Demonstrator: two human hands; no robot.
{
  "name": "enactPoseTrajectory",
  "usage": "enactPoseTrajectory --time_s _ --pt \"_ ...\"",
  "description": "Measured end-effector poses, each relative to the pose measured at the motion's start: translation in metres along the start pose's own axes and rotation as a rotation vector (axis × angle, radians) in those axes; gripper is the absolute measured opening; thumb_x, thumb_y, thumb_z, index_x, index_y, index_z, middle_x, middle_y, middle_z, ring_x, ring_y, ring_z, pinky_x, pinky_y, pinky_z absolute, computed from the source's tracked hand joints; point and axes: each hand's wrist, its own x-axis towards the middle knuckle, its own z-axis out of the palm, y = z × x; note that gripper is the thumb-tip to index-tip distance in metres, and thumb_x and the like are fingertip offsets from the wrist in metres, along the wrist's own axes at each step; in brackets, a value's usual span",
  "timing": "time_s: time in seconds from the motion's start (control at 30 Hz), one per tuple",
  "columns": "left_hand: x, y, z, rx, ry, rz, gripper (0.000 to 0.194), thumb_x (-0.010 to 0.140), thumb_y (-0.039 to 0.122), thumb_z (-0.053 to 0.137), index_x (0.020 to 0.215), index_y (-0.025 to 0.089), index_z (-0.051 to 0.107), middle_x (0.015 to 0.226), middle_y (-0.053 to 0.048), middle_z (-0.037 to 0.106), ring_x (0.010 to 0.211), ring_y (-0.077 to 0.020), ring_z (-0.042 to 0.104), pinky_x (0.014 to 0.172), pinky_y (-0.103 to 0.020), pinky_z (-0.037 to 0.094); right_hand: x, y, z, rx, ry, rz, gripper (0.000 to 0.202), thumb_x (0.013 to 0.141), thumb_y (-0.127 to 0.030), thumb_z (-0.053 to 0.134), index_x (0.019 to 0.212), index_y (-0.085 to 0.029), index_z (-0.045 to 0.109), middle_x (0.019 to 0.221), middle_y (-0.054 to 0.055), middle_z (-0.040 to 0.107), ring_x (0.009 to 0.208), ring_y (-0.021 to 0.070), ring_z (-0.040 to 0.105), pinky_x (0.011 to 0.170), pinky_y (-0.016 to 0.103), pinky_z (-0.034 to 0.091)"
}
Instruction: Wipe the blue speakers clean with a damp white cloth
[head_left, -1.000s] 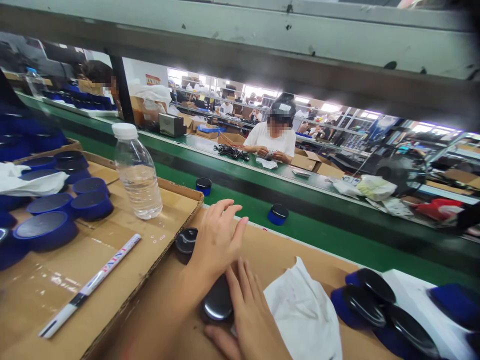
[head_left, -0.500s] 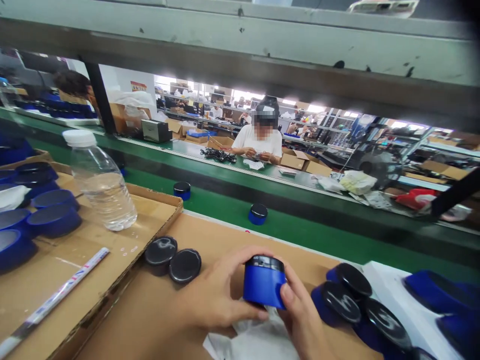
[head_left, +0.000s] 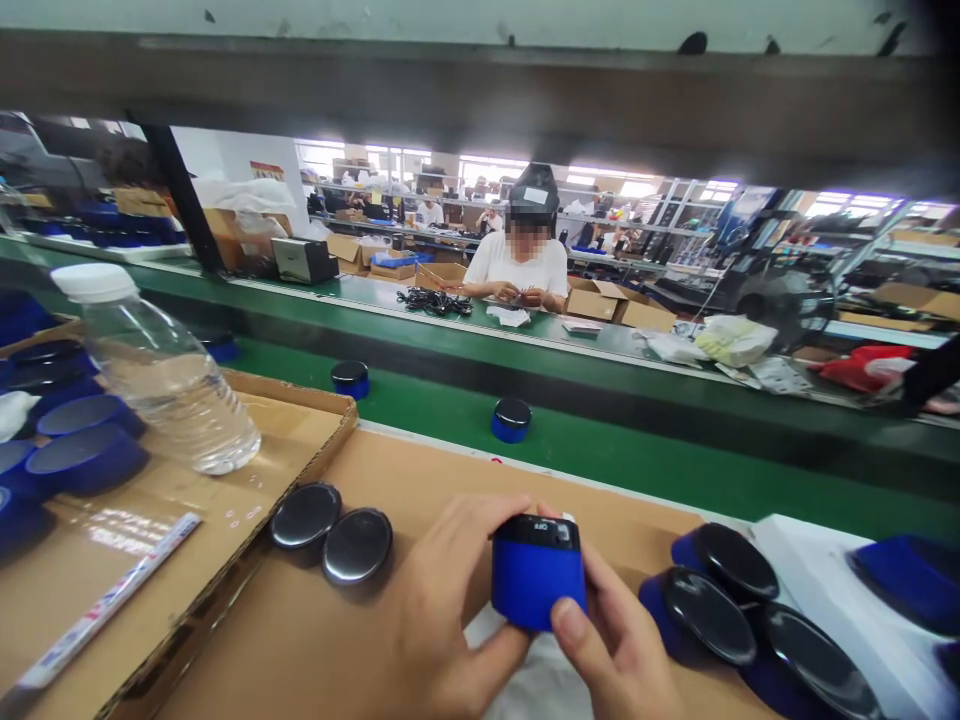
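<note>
Between my two hands is a round blue case with a glossy black top [head_left: 537, 585], with "OFF" lettering on its black band facing me. My left hand [head_left: 450, 600] grips its left side, thumb low and fingers over the top edge. On the right side, my right hand [head_left: 611, 630] closes around it with the thumb against the blue front. A white cloth [head_left: 544, 680] lies beneath, partly covered by my hands. Two black round caps [head_left: 358, 546] rest to the left on the cardboard. Several blue cases with black tops [head_left: 709, 615] sit to the right.
At left, a cardboard tray [head_left: 319, 462] holds a tilted water bottle [head_left: 169, 385], a marker pen [head_left: 112, 600] and several blue cases [head_left: 86, 455]. Two more cases stand on the green belt [head_left: 427, 400]. A person [head_left: 517, 265] works across the line. A grey beam [head_left: 450, 90] crosses overhead.
The case has turned and tilted in my hands, so the "OFF" lettering shows more plainly. My view has shifted slightly; both hands keep hold of the case.
</note>
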Motion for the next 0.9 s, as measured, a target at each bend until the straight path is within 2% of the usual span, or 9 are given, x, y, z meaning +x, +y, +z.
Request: enactPoseTrajectory --time_s 0.13,0.2,0.27,0.4,0.5,0.6,0.73,0.8,0.9 --pt "-0.007 -0.001 0.004 0.133 0.023 0.03 0.077 0.082 0.024 0.066 0.147 0.032 0.025 0.148 -0.001 0.049 0.13 -0.0192 0.052 0.11 -0.025 0.04 0.001 -0.01 0.004 0.19 0.062 0.141 0.066 0.062 -0.059 0.082 0.115 -0.025 0.062 0.117 0.007 0.072 0.107 0.0253 0.068 0.078 0.029 0.059" --pt "-0.009 -0.003 0.006 0.179 0.035 0.067 0.073 0.087 0.031 0.061 0.15 0.03 0.025 0.153 -0.003 0.043 0.135 -0.0219 0.048 0.113 -0.029 0.037 0.002 -0.012 0.005 0.25 0.063 0.274 0.065 0.064 -0.062 0.08 0.112 -0.023 0.061 0.1 0.007 0.076 0.092 0.0249 0.072 0.059 0.027 0.058" --pt "-0.009 -0.005 0.007 0.226 0.04 0.106 0.066 0.087 0.03 0.06 0.148 0.029 0.033 0.154 -0.005 0.041 0.136 -0.0247 0.046 0.113 -0.034 0.036 0.003 -0.012 0.006 0.322 -0.02 0.378 0.059 0.068 -0.063 0.076 0.106 -0.02 0.062 0.08 0.005 0.075 0.073 0.0224 0.073 0.046 0.023 0.052" --pt "-0.008 -0.007 0.01 0.239 0.151 0.157 0.056 0.085 0.017 0.061 0.137 0.03 0.05 0.142 -0.005 0.054 0.124 -0.0224 0.053 0.105 -0.034 0.041 0.004 -0.011 0.006 0.459 -0.131 0.426 0.046 0.073 -0.056 0.076 0.096 -0.017 0.066 0.073 0.001 0.073 0.056 0.0132 0.068 0.047 0.02 0.051" --pt "-0.005 -0.007 0.009 0.217 0.235 0.174 0.052 0.086 0.007 0.055 0.131 0.032 0.055 0.125 -0.002 0.063 0.112 -0.0176 0.058 0.096 -0.031 0.046 0.006 -0.008 0.006 0.525 -0.141 0.483 0.045 0.072 -0.052 0.079 0.092 -0.013 0.068 0.07 0.003 0.073 0.056 0.0131 0.069 0.051 0.02 0.054" --pt "-0.002 -0.006 0.005 0.236 0.266 0.142 0.05 0.085 -0.001 0.053 0.125 0.03 0.057 0.114 -0.001 0.067 0.104 -0.0152 0.06 0.091 -0.028 0.048 0.009 -0.005 0.005 0.615 -0.192 0.575 0.051 0.071 -0.057 0.078 0.084 -0.008 0.071 0.064 0.006 0.071 0.054 0.0137 0.069 0.053 0.021 0.055" --pt "-0.001 -0.008 0.0 0.168 0.268 -0.032 0.038 0.089 0.01 0.055 0.119 0.032 0.061 0.11 0.001 0.067 0.101 -0.0156 0.062 0.09 -0.028 0.048 0.012 -0.003 0.005 0.642 -0.187 0.625 0.056 0.068 -0.062 0.076 0.076 -0.007 0.072 0.059 0.005 0.069 0.052 0.0133 0.068 0.051 0.02 0.056" --pt "-0.002 -0.01 -0.002 0.015 0.164 -0.227 0.037 0.089 0.028 0.059 0.126 0.034 0.058 0.122 -0.002 0.064 0.109 -0.0215 0.06 0.097 -0.036 0.048 0.011 -0.004 0.005 0.614 -0.185 0.662 0.059 0.065 -0.065 0.077 0.076 -0.007 0.072 0.057 0.006 0.069 0.049 0.0133 0.068 0.049 0.019 0.054" --pt "-0.002 -0.012 -0.004 -0.344 -0.04 -0.547 0.054 0.082 0.052 0.065 0.13 0.029 0.058 0.134 -0.009 0.061 0.123 -0.0327 0.055 0.108 -0.054 0.039 0.007 -0.003 0.001 0.484 -0.127 0.683 0.067 0.064 -0.072 0.072 0.083 -0.008 0.071 0.053 0.005 0.067 0.041 0.0111 0.063 0.043 0.016 0.049"
